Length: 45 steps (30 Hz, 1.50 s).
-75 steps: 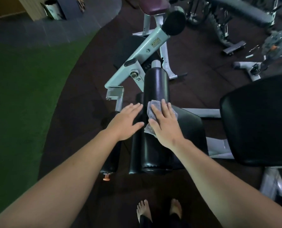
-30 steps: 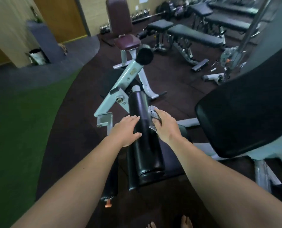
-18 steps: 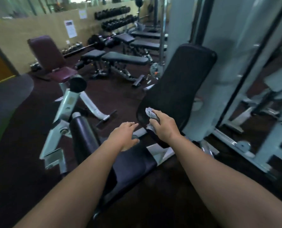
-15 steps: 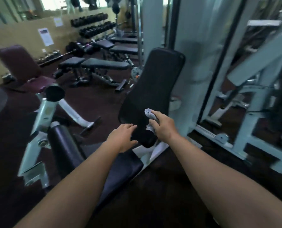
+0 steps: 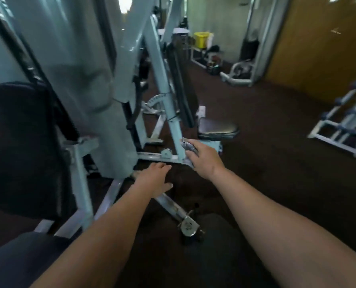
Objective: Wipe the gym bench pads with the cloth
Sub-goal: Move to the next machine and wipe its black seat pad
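My right hand (image 5: 204,160) grips a crumpled grey cloth (image 5: 187,146), held in the air in front of a pale machine frame. My left hand (image 5: 155,179) hovers lower and to the left with fingers relaxed, holding nothing. A black back pad (image 5: 25,146) stands upright at the left. A small dark seat pad (image 5: 217,128) sits just beyond my right hand, with a tall black back pad (image 5: 183,88) rising behind it. Neither hand touches a pad.
Pale blue machine uprights (image 5: 162,96) and floor rails (image 5: 173,206) cross the middle. A dumbbell rack (image 5: 345,121) stands at the right. A wooden wall (image 5: 322,44) and a yellow bin (image 5: 201,39) lie far back. Dark rubber floor (image 5: 276,152) spreads to the right.
The view has swung right, away from the roller pad and first bench towards another machine seat. Both hands left the roller pad; the right hand bunched the cloth and carries it.
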### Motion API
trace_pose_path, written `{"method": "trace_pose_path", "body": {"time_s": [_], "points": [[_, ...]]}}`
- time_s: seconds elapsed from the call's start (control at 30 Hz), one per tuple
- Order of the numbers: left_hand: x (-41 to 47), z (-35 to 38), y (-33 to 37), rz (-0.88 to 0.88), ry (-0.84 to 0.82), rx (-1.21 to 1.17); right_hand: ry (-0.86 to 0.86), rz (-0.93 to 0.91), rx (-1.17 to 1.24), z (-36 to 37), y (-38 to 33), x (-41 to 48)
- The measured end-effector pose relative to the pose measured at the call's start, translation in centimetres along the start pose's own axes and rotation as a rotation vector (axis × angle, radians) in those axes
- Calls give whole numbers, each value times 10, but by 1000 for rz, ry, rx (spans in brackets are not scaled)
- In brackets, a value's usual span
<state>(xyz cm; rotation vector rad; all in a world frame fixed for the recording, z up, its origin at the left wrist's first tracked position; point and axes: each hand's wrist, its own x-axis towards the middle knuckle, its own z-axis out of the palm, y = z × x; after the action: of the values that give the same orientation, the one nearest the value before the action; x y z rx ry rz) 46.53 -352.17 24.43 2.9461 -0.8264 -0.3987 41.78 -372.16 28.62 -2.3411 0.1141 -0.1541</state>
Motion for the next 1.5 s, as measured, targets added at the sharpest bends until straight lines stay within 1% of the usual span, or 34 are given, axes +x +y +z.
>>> {"method": "trace_pose_path", "body": {"time_s": [0.23, 0.43, 0.6, 0.73, 0.87, 1.0, 1.1, 1.27, 1.4, 1.5], "points": [[100, -8, 126, 277, -24, 73, 220, 238, -45, -108, 102, -26], [172, -15, 223, 474, -72, 106, 398, 439, -25, -175, 170, -47], [223, -9, 303, 606, -104, 166, 520, 538, -3, -223, 223, -57], [268, -2, 371, 667, -102, 169, 577, 590, -20, -267, 277, -54], [324, 1, 441, 676, -96, 162, 575, 624, -27, -323, 340, -38], [383, -9, 505, 628, -95, 123, 517, 608, -42, -389, 400, -7], [423, -18, 536, 584, -78, 92, 486, 579, -63, -433, 438, 24], [501, -34, 558, 507, -85, 82, 400, 521, -107, -483, 496, 103], [582, -47, 557, 442, -54, 63, 365, 417, -117, -506, 537, 191], [644, -58, 549, 396, -41, 48, 324, 379, -128, -516, 560, 263]]}}
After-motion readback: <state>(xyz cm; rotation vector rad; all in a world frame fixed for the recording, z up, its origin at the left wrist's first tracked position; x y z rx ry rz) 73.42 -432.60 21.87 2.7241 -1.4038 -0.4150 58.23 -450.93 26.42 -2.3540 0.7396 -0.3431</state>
